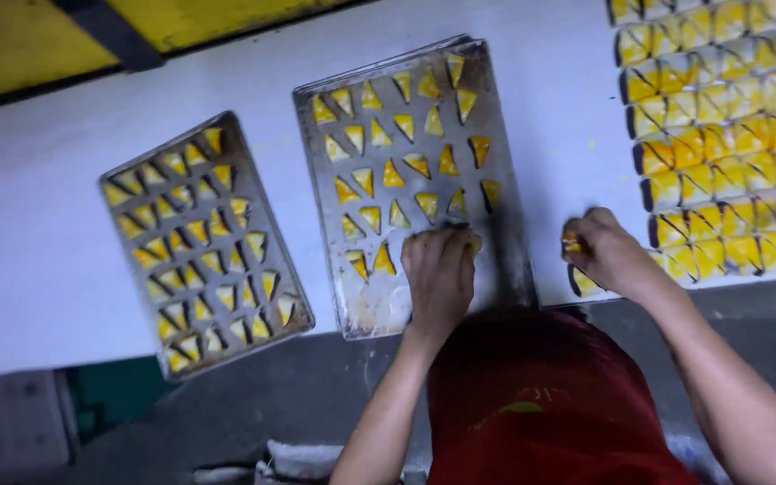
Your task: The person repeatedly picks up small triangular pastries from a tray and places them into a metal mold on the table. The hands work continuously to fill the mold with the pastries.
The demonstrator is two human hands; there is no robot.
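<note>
Hands (pixel 439 269) on yellow triangular pastries (pixel 406 162)

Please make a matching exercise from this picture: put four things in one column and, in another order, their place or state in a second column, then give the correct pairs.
Things:
1. left tray
2. middle tray
3. left hand
4. right hand

Places or states:
A. partly filled, bare at its near end
B. beside the rows of yellow pieces, holding a piece
C. full of triangles
D. resting on the middle tray

Pairs: 1-C, 2-A, 3-D, 4-B
</note>
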